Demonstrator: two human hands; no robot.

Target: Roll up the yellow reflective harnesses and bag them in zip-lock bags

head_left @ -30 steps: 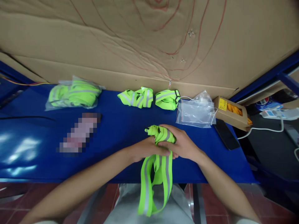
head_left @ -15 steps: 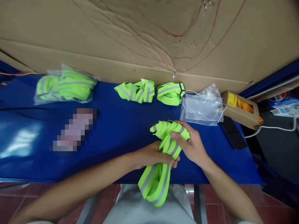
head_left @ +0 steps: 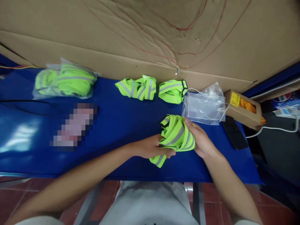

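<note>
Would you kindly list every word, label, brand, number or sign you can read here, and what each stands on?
No text can be read with certainty.
Yellow label on the cardboard box: dark marks, too small and blurred to read.
Blue package at the far right: a round emblem with red and white, no legible word.
Green strap in the hands: no lettering visible.

Shows a glossy blue table (head_left: 117, 122). Bears, at left, a clear bag (head_left: 67, 82) packed with yellow-green reflective straps (head_left: 76, 82), a black cable (head_left: 23, 101) and, closer to the front, a pixelated item (head_left: 76, 125). Holds, toward the back, a loose strap bundle (head_left: 137, 89) just beside a more compact, buckled bundle (head_left: 171, 92), then thin plastic bags (head_left: 206, 107). Carries, at right, a cardboard box (head_left: 239, 116) and a dark phone (head_left: 234, 132).
</note>
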